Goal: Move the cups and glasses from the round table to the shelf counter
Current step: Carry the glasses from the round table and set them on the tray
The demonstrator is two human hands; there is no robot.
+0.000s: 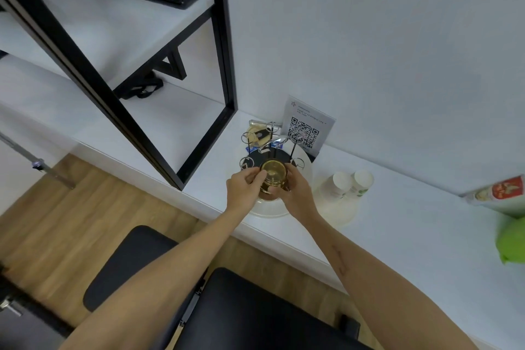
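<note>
On the white counter [397, 207], both hands [244, 187] [295, 193] clasp a gold-rimmed glass [273, 175] over the cup rack [270, 150].

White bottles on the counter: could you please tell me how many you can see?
2. The left white bottle and the right white bottle lie side by side on the counter, right of the rack. Others may be hidden.

Both hands cover most of the glass [273, 174], so its lower half and base can't be seen. The sign's [308, 125] small print is too tiny to read. The green thing [511, 239] gets cut off at the right edge.
</note>
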